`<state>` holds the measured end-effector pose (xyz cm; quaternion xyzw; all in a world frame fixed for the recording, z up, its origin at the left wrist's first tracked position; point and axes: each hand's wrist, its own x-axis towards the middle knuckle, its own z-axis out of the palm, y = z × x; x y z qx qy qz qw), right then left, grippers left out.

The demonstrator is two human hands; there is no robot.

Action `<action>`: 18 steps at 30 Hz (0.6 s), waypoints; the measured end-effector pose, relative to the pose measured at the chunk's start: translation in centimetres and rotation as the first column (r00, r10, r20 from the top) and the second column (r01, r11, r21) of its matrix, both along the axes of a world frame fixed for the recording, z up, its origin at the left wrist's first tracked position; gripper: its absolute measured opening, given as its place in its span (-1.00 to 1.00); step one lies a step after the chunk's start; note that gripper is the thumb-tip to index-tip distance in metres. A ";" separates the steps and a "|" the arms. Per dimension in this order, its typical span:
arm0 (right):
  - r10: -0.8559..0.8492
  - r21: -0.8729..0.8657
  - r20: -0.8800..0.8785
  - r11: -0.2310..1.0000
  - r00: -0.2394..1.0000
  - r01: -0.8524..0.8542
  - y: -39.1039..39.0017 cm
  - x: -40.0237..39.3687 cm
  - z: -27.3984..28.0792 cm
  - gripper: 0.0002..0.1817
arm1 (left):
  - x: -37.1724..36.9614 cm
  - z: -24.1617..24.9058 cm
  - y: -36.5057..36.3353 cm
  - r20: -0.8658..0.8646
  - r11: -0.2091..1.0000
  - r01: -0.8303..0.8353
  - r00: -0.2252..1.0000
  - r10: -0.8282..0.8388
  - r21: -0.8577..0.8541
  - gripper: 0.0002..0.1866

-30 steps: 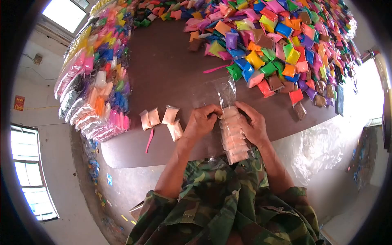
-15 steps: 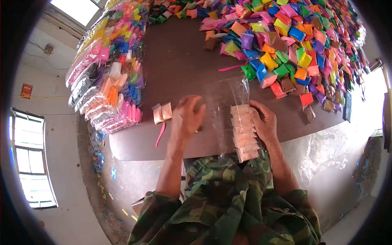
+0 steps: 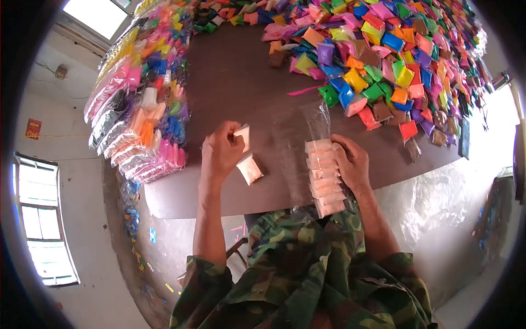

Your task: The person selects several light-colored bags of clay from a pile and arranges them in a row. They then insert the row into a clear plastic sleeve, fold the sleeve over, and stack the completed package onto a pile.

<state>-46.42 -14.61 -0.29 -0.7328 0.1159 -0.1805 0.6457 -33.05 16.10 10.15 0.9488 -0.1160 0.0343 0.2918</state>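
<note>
My left hand [image 3: 221,151] is closed, thumb and fingertips pinching the edge of a small pale peach packet [image 3: 245,137] over the dark table. Just below it, a second peach packet [image 3: 250,170] lies at a slant on the tabletop. To the right, my right hand [image 3: 352,163] grips the side of a clear plastic bag [image 3: 319,122] with its thumb over the front. Inside this bag, a column of several peach packets [image 3: 325,176] overlaps one on another, reaching down past the table's near edge. The bag's upper part is loose and crumpled.
A large heap of small coloured packets [image 3: 378,71] covers the right and far side of the brown table [image 3: 230,82]. Filled clear bags [image 3: 139,120] are stacked along the left edge. A pink strip [image 3: 304,91] lies by the heap. Clear plastic sheeting [image 3: 433,203] hangs at the right.
My left hand has gone left to the two loose peach packets, which now sit farther right and apart, one in its fingers. My right hand keeps hold of the bag. The near pink strip no longer shows.
</note>
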 end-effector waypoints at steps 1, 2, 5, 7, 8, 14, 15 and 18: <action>-0.002 -0.018 -0.003 1.000 1.000 0.001 0.0 0.0 0.0 -0.70 | -0.3 0.1 -0.6 -0.045 0.987 0.045 0.998 -0.052 -0.155 -0.70; 0.001 0.011 -0.019 1.000 1.000 -0.001 0.1 0.0 0.1 -0.70 | -0.5 0.0 -1.1 -0.081 0.948 0.080 0.991 -0.109 -0.308 -0.68; 0.001 0.061 -0.033 0.998 0.999 0.001 0.2 0.0 0.4 -0.69 | -1.0 -1.9 -3.3 -0.154 0.848 0.141 0.956 -0.251 -0.511 -0.61; -0.015 0.045 0.001 0.999 1.000 0.015 0.2 0.0 -0.1 -0.68 | -1.8 -3.1 -5.5 -0.198 0.811 0.137 0.934 -0.297 -0.569 -0.61; -0.013 0.034 -0.003 0.999 1.000 0.013 0.1 0.0 -0.3 -0.67 | -1.9 -3.4 -6.3 -0.294 0.798 0.091 0.900 -0.322 -0.596 -0.65; -0.002 -0.116 -0.032 0.993 0.999 -0.001 -0.3 0.3 0.2 -0.58 | -1.7 -6.5 -9.4 -0.262 0.628 0.080 0.862 -0.434 -0.774 -0.76; 0.002 -0.179 -0.024 0.984 1.000 -0.006 -0.4 0.5 0.5 -0.57 | -1.7 -7.1 -9.7 -0.262 0.598 0.086 0.843 -0.470 -0.797 -0.77; 0.019 -0.290 -0.010 0.957 1.000 -0.021 -0.8 1.0 1.6 -0.55 | -1.6 -8.1 -10.1 -0.228 0.626 0.177 0.829 -0.511 -0.759 -0.78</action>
